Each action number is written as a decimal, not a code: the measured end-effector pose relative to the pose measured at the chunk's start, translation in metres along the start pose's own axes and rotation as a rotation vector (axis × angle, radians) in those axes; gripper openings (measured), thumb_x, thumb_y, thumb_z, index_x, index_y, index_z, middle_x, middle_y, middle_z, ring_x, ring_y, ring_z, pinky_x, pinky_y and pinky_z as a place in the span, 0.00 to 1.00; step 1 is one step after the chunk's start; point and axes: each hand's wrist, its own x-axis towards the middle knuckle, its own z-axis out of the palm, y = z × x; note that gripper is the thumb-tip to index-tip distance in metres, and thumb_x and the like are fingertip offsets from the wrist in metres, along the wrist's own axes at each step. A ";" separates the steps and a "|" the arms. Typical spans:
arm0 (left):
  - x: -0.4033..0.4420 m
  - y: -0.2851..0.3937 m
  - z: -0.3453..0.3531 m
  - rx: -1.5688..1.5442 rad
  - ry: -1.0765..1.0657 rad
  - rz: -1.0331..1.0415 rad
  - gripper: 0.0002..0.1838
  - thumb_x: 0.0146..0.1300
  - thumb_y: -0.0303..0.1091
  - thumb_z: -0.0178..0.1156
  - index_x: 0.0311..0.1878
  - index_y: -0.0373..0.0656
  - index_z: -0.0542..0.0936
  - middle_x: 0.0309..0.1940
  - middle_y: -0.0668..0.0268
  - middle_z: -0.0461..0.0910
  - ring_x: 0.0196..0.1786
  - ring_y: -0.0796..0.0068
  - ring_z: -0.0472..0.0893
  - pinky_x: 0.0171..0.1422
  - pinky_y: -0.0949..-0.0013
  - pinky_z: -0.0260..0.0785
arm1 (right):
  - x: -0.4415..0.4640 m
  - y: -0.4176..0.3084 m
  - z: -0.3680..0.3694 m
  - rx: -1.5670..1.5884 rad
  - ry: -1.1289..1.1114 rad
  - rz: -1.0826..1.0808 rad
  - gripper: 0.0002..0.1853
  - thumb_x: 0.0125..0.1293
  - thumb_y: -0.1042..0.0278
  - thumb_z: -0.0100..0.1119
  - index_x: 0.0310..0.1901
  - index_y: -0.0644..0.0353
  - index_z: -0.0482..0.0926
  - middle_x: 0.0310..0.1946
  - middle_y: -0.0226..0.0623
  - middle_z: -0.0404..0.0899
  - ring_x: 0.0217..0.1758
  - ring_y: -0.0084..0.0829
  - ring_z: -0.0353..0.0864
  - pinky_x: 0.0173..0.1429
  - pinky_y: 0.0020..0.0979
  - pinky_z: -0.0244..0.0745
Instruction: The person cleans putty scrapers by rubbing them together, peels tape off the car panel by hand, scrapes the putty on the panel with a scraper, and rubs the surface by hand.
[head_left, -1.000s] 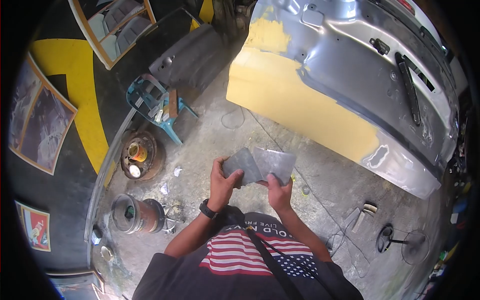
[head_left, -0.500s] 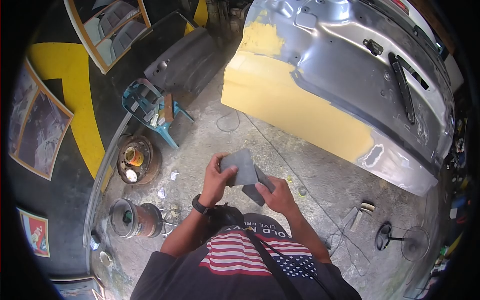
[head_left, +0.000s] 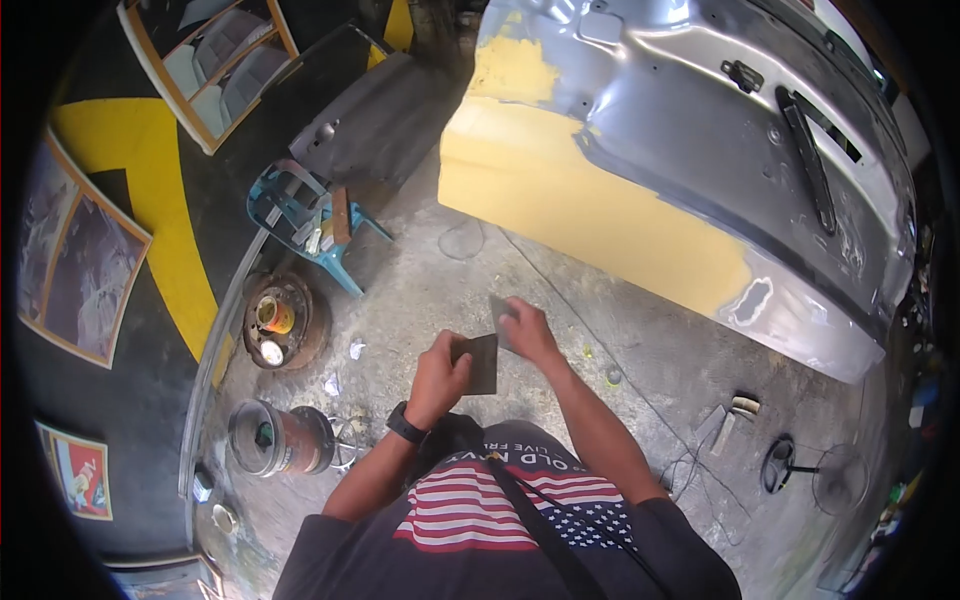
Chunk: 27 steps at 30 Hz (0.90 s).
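My left hand, with a dark watch on its wrist, grips a dark grey piece of sandpaper between thumb and fingers. Beside it, slightly higher, my right hand is closed on a second, lighter grey piece of sandpaper, mostly covered by the fingers. The two pieces come close at their edges; whether they touch I cannot tell. Ahead of both hands stands a bare-metal vehicle panel with smooth yellow filler along its lower part.
A blue-green plastic chair holds small tools and a wooden block. Left of me are a rusty wheel rim with cans on it and a bucket. A cord crosses the concrete floor. At right lies a small fan.
My right hand has moved up and away from my left hand, carrying its sandpaper. My left hand has lowered slightly, and a darker sandpaper face now shows in it.
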 end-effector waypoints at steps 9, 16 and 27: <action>0.033 -0.049 0.007 -0.564 0.280 -0.055 0.19 0.68 0.29 0.62 0.60 0.38 0.75 0.40 0.63 0.80 0.38 0.78 0.78 0.44 0.73 0.72 | -0.052 -0.016 0.017 0.849 -0.244 0.162 0.29 0.70 0.68 0.61 0.70 0.71 0.67 0.52 0.38 0.82 0.53 0.25 0.80 0.60 0.28 0.74; 0.038 -0.037 0.021 0.172 0.306 0.298 0.30 0.67 0.27 0.57 0.73 0.42 0.68 0.70 0.44 0.69 0.71 0.54 0.71 0.72 0.61 0.64 | -0.049 -0.031 0.015 1.002 -0.166 0.144 0.28 0.71 0.69 0.61 0.69 0.71 0.67 0.53 0.38 0.81 0.54 0.24 0.79 0.60 0.28 0.74; 0.043 0.005 0.018 0.095 -0.012 0.420 0.67 0.50 0.83 0.55 0.76 0.31 0.57 0.71 0.36 0.63 0.74 0.37 0.64 0.77 0.48 0.57 | -0.045 -0.051 0.001 0.821 -0.009 -0.129 0.24 0.80 0.56 0.50 0.64 0.68 0.72 0.50 0.35 0.80 0.54 0.22 0.75 0.57 0.26 0.72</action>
